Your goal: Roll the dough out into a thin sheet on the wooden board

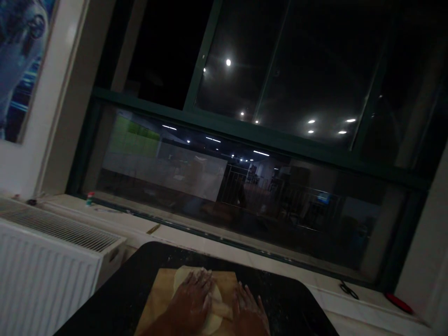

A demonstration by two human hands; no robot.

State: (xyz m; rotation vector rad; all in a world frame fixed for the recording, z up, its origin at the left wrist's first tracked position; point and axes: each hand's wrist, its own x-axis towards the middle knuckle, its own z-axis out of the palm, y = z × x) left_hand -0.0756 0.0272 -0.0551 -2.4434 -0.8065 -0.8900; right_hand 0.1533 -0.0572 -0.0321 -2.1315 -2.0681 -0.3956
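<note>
A flat round of pale dough (181,276) lies on a wooden board (159,291). My left hand (192,296) rests over the dough, palm down, with its floury fingers stretched forward. To its right, my right hand (249,311) is palm down at the board's right side, fingers extended and slightly apart. Between the two hands shows a short stretch of a pale, rounded bar that looks like a rolling pin (222,309); its ends are hidden under the hands. The picture is dim, and the lower frame edge cuts off both wrists and the near part of the board.
The board lies on a black table (154,256) dusted with flour. A white radiator (52,270) stands to the left. Along the windowsill (206,240) behind are a small red-and-green container (90,199), scissors (348,290) and a red oval object (399,303). A dark window rises beyond.
</note>
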